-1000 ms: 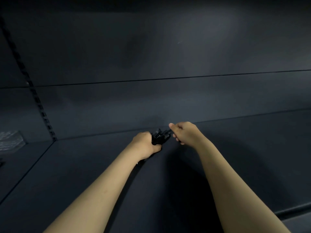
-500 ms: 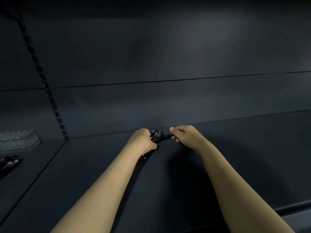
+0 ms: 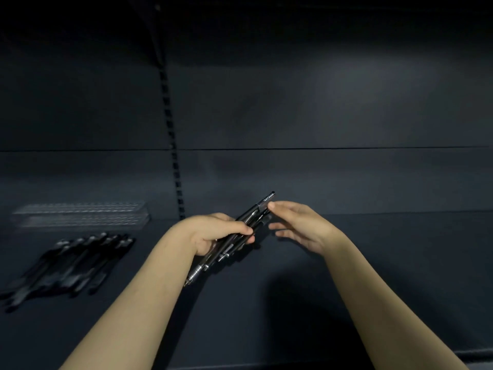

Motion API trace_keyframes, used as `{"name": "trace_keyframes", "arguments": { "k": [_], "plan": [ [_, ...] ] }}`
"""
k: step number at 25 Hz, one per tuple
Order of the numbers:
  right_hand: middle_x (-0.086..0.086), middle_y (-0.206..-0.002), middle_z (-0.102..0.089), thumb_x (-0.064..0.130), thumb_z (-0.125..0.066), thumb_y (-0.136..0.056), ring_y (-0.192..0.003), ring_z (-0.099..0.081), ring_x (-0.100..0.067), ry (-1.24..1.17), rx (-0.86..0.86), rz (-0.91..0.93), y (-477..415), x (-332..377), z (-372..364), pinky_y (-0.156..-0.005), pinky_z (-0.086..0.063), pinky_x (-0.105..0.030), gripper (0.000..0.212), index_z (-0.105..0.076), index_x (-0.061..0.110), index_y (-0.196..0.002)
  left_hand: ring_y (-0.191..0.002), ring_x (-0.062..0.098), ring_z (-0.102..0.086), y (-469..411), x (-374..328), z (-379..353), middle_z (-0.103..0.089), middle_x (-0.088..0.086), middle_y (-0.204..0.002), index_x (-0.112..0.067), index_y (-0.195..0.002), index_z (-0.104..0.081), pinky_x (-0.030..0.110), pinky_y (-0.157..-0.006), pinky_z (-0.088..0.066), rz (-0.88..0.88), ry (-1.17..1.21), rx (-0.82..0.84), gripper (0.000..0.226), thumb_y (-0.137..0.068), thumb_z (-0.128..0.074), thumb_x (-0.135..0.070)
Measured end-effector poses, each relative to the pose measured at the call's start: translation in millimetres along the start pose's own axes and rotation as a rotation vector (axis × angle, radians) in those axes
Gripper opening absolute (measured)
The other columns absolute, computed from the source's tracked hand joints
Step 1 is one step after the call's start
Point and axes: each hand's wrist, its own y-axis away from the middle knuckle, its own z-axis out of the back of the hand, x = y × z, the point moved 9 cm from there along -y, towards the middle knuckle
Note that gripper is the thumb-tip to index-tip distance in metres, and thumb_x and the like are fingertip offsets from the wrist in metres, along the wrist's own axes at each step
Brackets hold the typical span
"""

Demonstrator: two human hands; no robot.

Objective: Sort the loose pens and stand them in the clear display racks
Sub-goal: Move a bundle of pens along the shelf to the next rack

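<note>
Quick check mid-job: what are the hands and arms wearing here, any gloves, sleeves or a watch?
Nothing worn that shows. The left hand and right hand have no gloves, and no rings show. The left forearm and right forearm are uncovered to the frame edge: no sleeves, watch or wristband.

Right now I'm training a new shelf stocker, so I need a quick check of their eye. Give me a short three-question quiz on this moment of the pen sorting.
1. Which hand grips the bundle of pens?
2. True or false: the row of loose pens lies on the shelf, in front of the clear display rack.
3. The right hand is:
A) gripping a rack
B) open, fingertips close to the bundle's upper end
C) pressed flat on the shelf

Key: 1, the left hand. 2, true. 3, B.
</note>
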Motion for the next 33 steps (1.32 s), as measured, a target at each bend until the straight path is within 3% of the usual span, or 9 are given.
{"name": "trace_keyframes", "arguments": {
  "k": [3,6,10,13,16,22,26,33],
  "plan": [
    [-0.004,-0.086,-0.067,0.013,-0.066,-0.088,-0.071,-0.060,-0.009,-0.137,0.027,0.034,-2,15,-81,-0.067,-0.054,-0.017,0.016,-0.068,0.005,-0.102,-0.065,0.009,-0.063,48,18,58,-0.075,0.001,-0.081,-0.006,-0.089,-0.072,0.020,-0.054,-0.050,-0.054,0.094,-0.043,0.012,-0.090,-0.066,-0.017],
    [-0.007,-0.087,-0.069,0.004,-0.067,-0.085,-0.076,-0.065,-0.010,-0.302,0.004,0.032,-1,25,-162,-0.068,-0.056,-0.016,0.014,-0.068,0.002,-0.099,-0.070,0.012,-0.062,101,46,120,-0.074,0.004,-0.084,-0.005,-0.090,-0.073,0.021,-0.053,-0.050,-0.091,0.215,-0.092,0.013,-0.088,-0.069,-0.017],
    [-0.005,-0.080,-0.067,0.007,-0.066,-0.088,-0.067,-0.063,-0.012,-0.345,-0.074,-0.025,3,26,-269,-0.058,-0.056,-0.019,0.003,-0.067,0.007,-0.091,-0.065,0.011,-0.063,161,90,194,-0.075,0.006,-0.084,-0.005,-0.096,-0.070,0.023,-0.056,-0.047,-0.145,0.359,-0.178,0.010,-0.092,-0.064,-0.012],
    [-0.003,-0.081,-0.064,0.011,-0.064,-0.091,-0.064,-0.061,-0.012,-0.415,-0.198,-0.027,4,27,-322,-0.051,-0.055,-0.018,0.011,-0.064,0.009,-0.101,-0.059,0.010,-0.062,192,126,250,-0.070,0.004,-0.074,-0.005,-0.087,-0.068,0.024,-0.055,-0.047,-0.138,0.428,-0.250,0.012,-0.094,-0.062,-0.012],
    [-0.001,-0.086,-0.062,0.015,-0.066,-0.090,-0.064,-0.057,-0.010,-0.358,-0.220,-0.028,-2,33,-350,-0.050,-0.053,-0.016,0.022,-0.064,0.009,-0.111,-0.055,0.013,-0.059,209,148,290,-0.066,0.007,-0.071,0.002,-0.088,-0.068,0.022,-0.049,-0.051,-0.123,0.547,-0.276,0.015,-0.095,-0.060,-0.010],
    [-0.002,-0.079,-0.061,0.011,-0.069,-0.086,-0.058,-0.053,-0.011,-0.196,-0.123,0.001,-42,41,-431,-0.049,-0.050,-0.017,0.011,-0.059,0.015,-0.090,-0.061,0.017,-0.069,222,164,354,-0.074,0.009,-0.078,0.004,-0.094,-0.068,0.026,-0.052,-0.057,-0.150,0.630,-0.325,0.014,-0.093,-0.061,-0.007],
    [-0.005,-0.083,-0.064,0.012,-0.068,-0.087,-0.059,-0.054,-0.013,-0.125,-0.039,0.032,-78,41,-498,-0.050,-0.050,-0.019,0.011,-0.059,0.017,-0.092,-0.060,0.014,-0.067,233,176,407,-0.074,0.006,-0.079,0.003,-0.097,-0.067,0.024,-0.051,-0.055,-0.177,0.572,-0.414,0.013,-0.096,-0.058,-0.007],
    [-0.008,-0.081,-0.062,0.011,-0.063,-0.091,-0.056,-0.054,-0.013,-0.067,-0.065,0.022,-118,36,-598,-0.044,-0.049,-0.018,0.010,-0.055,0.017,-0.092,-0.059,0.012,-0.071,259,215,532,-0.076,0.004,-0.076,0.005,-0.102,-0.065,0.023,-0.050,-0.057,-0.201,0.620,-0.477,0.016,-0.096,-0.057,-0.008]
  ]
}}
